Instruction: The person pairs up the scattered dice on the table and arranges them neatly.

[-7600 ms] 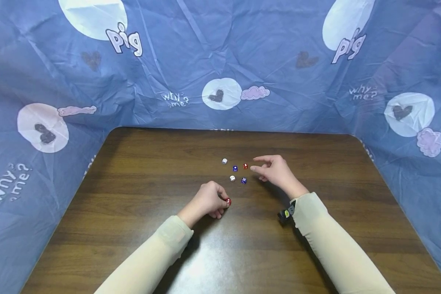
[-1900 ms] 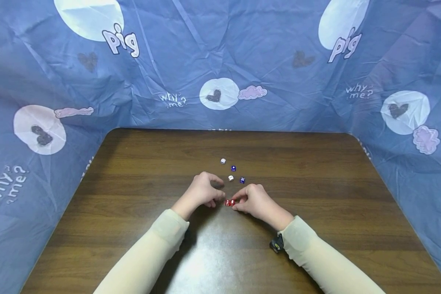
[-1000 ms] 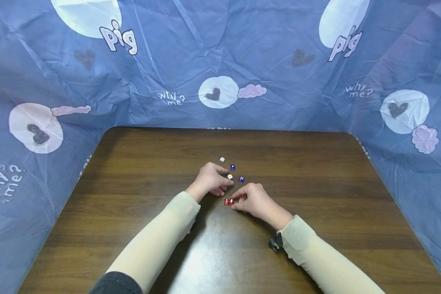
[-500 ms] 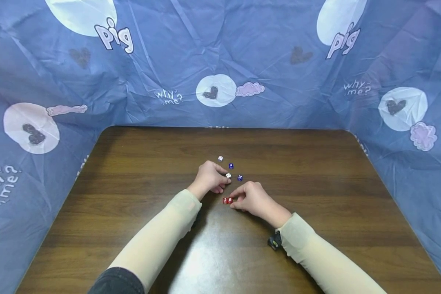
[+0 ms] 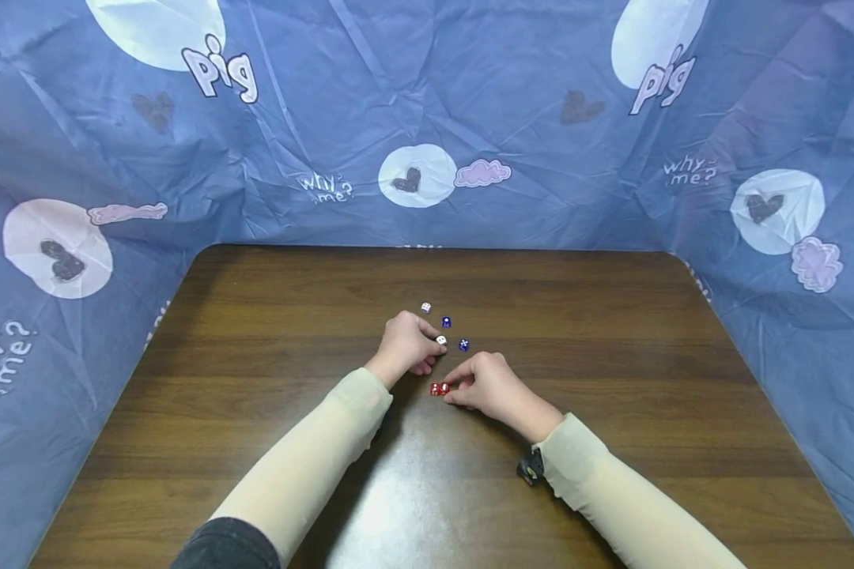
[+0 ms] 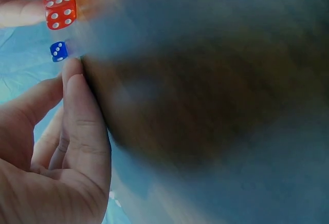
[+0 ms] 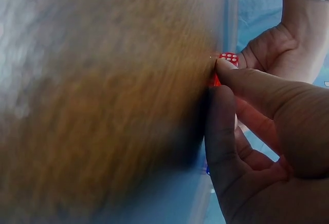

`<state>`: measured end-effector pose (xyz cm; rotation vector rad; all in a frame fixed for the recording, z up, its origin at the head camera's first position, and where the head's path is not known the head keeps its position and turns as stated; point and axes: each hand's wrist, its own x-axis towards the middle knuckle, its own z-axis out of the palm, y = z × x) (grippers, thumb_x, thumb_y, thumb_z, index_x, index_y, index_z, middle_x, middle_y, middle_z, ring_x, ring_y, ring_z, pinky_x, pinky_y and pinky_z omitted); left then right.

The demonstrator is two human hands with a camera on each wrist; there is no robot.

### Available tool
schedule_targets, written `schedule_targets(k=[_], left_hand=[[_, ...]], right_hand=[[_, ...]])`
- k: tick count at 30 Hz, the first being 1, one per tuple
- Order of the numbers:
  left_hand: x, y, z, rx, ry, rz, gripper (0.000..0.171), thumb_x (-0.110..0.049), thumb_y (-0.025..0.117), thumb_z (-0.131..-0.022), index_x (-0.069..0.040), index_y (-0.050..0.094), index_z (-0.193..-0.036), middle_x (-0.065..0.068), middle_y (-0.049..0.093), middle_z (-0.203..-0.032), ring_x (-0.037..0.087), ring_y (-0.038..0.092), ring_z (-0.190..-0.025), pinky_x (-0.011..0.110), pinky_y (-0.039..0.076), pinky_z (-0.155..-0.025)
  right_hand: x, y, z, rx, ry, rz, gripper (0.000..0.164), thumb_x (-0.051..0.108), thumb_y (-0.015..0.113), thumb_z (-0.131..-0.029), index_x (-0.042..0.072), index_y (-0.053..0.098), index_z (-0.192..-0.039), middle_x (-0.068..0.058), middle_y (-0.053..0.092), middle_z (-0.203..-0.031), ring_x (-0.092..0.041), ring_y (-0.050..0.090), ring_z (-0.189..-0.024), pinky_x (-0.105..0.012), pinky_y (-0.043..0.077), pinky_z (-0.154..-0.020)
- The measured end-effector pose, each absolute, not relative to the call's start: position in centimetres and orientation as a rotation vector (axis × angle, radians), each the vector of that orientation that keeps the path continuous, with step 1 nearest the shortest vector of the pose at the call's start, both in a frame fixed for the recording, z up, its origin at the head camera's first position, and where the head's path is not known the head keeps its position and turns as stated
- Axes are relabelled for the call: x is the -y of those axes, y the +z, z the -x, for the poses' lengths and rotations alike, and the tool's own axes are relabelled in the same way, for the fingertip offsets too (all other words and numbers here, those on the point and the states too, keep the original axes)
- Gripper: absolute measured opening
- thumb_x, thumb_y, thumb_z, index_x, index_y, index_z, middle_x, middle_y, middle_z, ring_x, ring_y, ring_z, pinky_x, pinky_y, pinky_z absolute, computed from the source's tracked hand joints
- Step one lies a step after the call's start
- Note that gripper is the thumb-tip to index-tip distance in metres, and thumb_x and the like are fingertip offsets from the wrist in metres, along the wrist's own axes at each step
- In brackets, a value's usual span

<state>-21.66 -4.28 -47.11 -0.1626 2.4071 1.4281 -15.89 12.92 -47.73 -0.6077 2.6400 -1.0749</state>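
In the head view my left hand [image 5: 404, 344] pinches a white die [image 5: 441, 341] between thumb and forefinger, low over the table; the left wrist view hides that die behind the fingers. Closer to me, my right hand [image 5: 494, 387] pinches a red die [image 5: 444, 389] by its sides. This die sits against a second red die [image 5: 435, 389] on its left, the two forming a short row. A blue die [image 5: 464, 344] lies just right of the white one. Farther back are another blue die [image 5: 446, 322] and another white die [image 5: 425, 307].
The brown wood-grain table [image 5: 576, 308] has rounded far corners. A blue printed cloth [image 5: 541, 213] hangs behind it and along both sides. A dark device [image 5: 530, 468] is strapped at the right wrist.
The right hand has brought its red die from the right to the other red die. The left hand has let go of that one and moved away from me, taking hold of the nearer white die.
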Motion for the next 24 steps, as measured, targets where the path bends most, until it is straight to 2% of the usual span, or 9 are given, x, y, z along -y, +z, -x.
schedule_targets(k=[11, 24], left_hand=[[4.22, -46.86, 21.52, -2.460, 1.368, 0.161, 0.011, -0.005, 0.085, -0.083, -0.002, 0.079, -0.092, 0.014, 0.068, -0.060, 0.023, 0.069, -0.049, 0.033, 0.059, -0.044], [4.24, -46.81, 21.10, -2.513, 1.300, 0.039, 0.008, -0.006, 0.082, -0.087, -0.003, 0.079, -0.093, 0.012, 0.068, -0.060, 0.021, 0.068, -0.048, 0.031, 0.058, -0.044]], right_hand=[[-12.75, -47.70, 15.83, -2.630, -1.066, 0.585, 0.016, 0.013, 0.089, -0.080, 0.012, 0.082, -0.094, 0.012, 0.062, -0.058, -0.003, 0.053, -0.049, -0.022, 0.045, -0.046], [-12.89, -47.80, 15.71, -2.658, -1.077, 0.600, 0.016, 0.014, 0.090, -0.079, 0.013, 0.082, -0.094, 0.014, 0.061, -0.058, -0.004, 0.055, -0.048, -0.024, 0.047, -0.048]])
